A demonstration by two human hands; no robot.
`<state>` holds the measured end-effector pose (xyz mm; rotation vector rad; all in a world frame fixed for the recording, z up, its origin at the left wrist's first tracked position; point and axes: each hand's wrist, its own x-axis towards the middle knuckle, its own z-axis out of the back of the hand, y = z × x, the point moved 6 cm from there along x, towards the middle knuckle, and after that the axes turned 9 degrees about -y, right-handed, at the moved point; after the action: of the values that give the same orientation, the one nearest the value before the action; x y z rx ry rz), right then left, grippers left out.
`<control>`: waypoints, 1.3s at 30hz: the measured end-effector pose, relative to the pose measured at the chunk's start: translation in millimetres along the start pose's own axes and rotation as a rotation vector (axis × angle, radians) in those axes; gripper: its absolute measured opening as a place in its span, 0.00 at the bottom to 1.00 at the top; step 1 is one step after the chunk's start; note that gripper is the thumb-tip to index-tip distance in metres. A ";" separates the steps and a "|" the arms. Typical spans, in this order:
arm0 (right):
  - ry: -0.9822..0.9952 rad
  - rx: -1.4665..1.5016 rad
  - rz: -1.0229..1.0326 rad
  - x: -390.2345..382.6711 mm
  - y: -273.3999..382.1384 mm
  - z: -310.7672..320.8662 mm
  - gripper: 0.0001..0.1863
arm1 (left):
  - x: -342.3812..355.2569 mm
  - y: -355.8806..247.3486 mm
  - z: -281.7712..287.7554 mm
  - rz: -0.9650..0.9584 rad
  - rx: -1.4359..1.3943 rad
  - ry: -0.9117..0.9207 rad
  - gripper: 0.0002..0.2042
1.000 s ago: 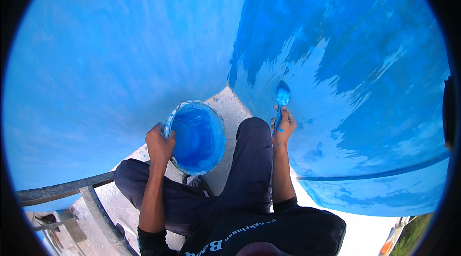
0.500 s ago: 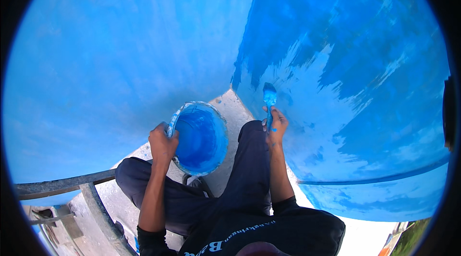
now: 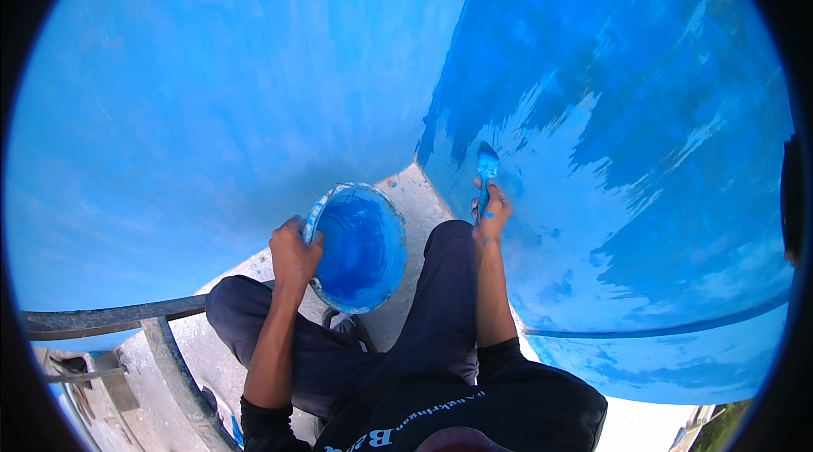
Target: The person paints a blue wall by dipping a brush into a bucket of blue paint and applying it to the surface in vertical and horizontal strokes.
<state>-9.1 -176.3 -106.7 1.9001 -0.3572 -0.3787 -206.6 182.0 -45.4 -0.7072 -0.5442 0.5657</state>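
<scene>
My left hand (image 3: 294, 250) is closed round the left rim of a paint-smeared bucket (image 3: 398, 240), which is tilted so that its inside shows. Blue paint (image 3: 351, 261) coats the bucket's inner wall and bottom. In my right hand (image 3: 494, 208) is the handle of a paintbrush (image 3: 487, 161), its bristles pointing away from me and wet with blue. The brush is against or just in front of the right-hand wall (image 3: 542, 189), below a ragged edge of darker blue paint; whether the bristles touch cannot be made out. Blue spots mark my right hand.
A light blue wall (image 3: 212, 96) rises on the left and meets the right wall at a corner. The pale floor (image 3: 415, 189) narrows into that corner. My bent knees (image 3: 449, 249) flank the bucket. A metal rail (image 3: 110, 321) with a slanting post stands at the lower left.
My right hand and the brush have shifted slightly to the right in the picture. The walls and bucket have also slid a little as the view moved. Both grips are the same.
</scene>
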 end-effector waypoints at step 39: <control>0.040 -0.088 -0.142 -20.8 -26.9 48.2 0.19 | 0.3 6.6 -1.4 -0.034 -0.088 0.043 0.10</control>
<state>-46.6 -198.8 -146.3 1.8495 -0.1772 -0.4432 -207.4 185.7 -51.0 -0.7905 -0.5431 0.4961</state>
